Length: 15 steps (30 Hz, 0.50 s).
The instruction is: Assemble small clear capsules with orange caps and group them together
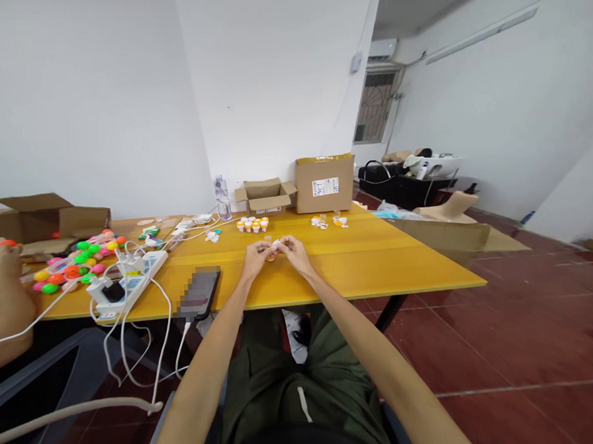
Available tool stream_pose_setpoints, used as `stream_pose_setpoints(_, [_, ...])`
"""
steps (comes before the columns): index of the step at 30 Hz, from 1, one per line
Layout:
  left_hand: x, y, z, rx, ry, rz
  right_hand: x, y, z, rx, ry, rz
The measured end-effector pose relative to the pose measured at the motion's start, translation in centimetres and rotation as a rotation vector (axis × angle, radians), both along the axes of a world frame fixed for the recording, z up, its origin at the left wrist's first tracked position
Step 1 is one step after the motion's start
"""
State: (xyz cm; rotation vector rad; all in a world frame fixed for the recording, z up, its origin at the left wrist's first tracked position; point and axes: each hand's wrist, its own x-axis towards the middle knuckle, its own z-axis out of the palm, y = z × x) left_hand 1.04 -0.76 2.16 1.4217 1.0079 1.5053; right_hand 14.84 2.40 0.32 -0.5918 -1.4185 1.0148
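White and small, a piece (276,244) is sitting between the fingers of the left hand (261,253) and the right hand (291,250), which are pinching it just over the yellow tabletop (378,265). A little container (270,256) is standing right by the fingertips, partly hidden by them. Beyond the hands, a cluster of orange-and-white jars (253,225) is standing in front of an open cardboard box (267,202); a clear bottle (222,198) is standing to its left and a closed carton (324,186) to its right. Loose small pieces (319,223) are lying before the carton. A phone (201,292) is resting at the near edge, beside a power strip (133,283).
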Motion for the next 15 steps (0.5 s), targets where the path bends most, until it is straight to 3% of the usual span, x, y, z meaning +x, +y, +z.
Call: stream_pose_setpoints(15, [0.14, -0.35, 0.32, 0.007, 0.002, -0.008, 0.03, 0.46, -0.33, -0.033, 0.029, -0.026])
